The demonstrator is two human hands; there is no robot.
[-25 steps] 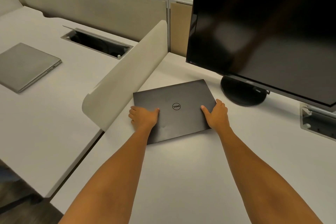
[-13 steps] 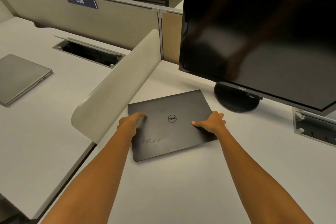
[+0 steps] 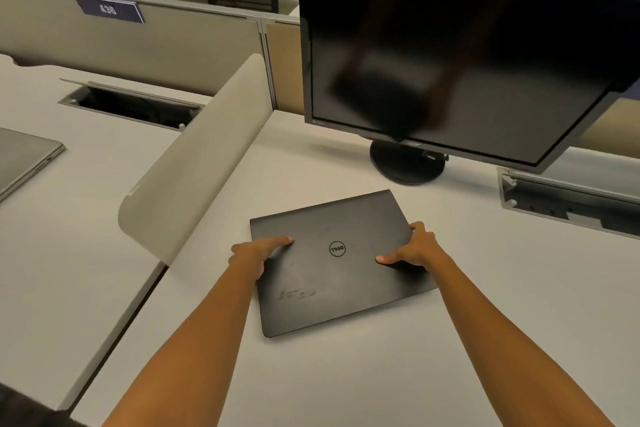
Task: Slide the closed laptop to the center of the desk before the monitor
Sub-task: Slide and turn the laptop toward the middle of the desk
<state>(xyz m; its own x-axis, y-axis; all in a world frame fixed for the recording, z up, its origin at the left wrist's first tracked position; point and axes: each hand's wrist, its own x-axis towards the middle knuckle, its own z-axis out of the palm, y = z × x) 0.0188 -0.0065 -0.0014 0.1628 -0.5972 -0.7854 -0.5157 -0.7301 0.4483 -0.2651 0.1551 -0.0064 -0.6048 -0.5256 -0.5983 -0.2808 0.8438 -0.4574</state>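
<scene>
A closed black laptop (image 3: 337,274) with a round logo on its lid lies flat on the white desk (image 3: 485,305), a little left of and in front of the dark monitor (image 3: 450,62). My left hand (image 3: 258,251) grips the laptop's left edge with the thumb on the lid. My right hand (image 3: 414,248) holds its right edge, thumb pressed on the lid and fingers curled over the side. The monitor's round black foot (image 3: 407,163) stands just behind the laptop's far right corner.
A curved cream divider (image 3: 194,163) rises along the desk's left side. Beyond it, a grey closed laptop (image 3: 24,159) lies on the neighbouring desk near an open cable hatch (image 3: 131,107). Another cable hatch (image 3: 568,204) sits at the right under the monitor.
The laptop has slid to the right and towards me, away from the divider, with both hands on its sides. The view has tilted up and shows more of the monitor.
</scene>
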